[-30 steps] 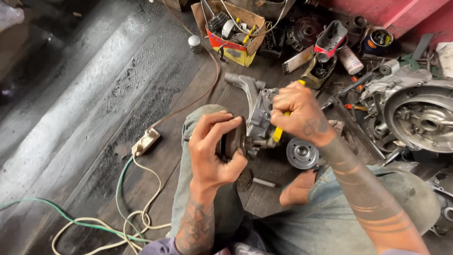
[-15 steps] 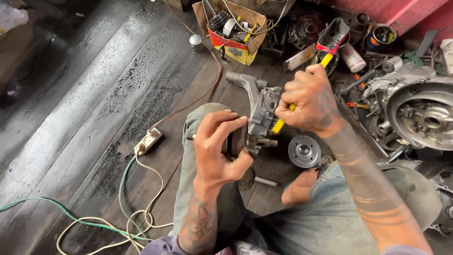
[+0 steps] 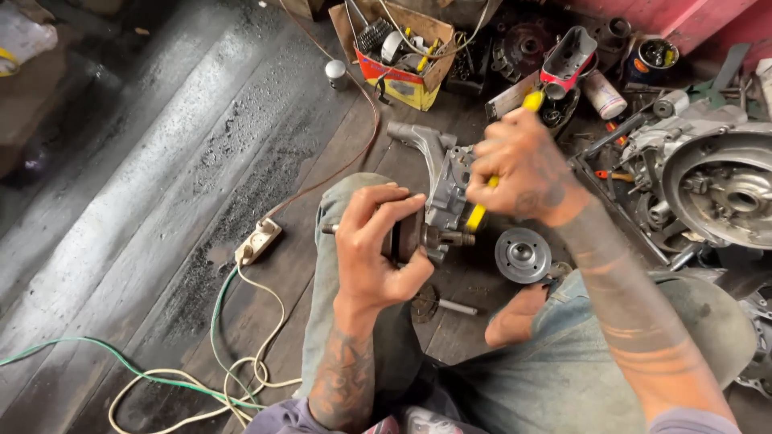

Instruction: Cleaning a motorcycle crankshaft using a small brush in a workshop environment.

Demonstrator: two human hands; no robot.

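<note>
My left hand [image 3: 378,245] grips a dark round part with a short shaft [image 3: 438,238], held against my knee. It sits against a grey metal engine casing [image 3: 447,186] that rests on the wooden floor. My right hand [image 3: 524,169] is closed around a yellow-handled tool [image 3: 531,101]; the handle sticks out above my fist and its lower end [image 3: 476,217] shows below, next to the shaft. The tool's tip is hidden.
A grey round disc [image 3: 523,255] lies by my right leg, with a small pin [image 3: 456,306] near it. A cardboard box of parts [image 3: 398,50] stands behind. A large engine housing [image 3: 724,189] is at right. A switch block [image 3: 258,240] with cables [image 3: 241,354] lies at left.
My right hand and the yellow-handled tool have tilted, the handle's top swinging up and to the right. My left hand keeps its hold on the dark part.
</note>
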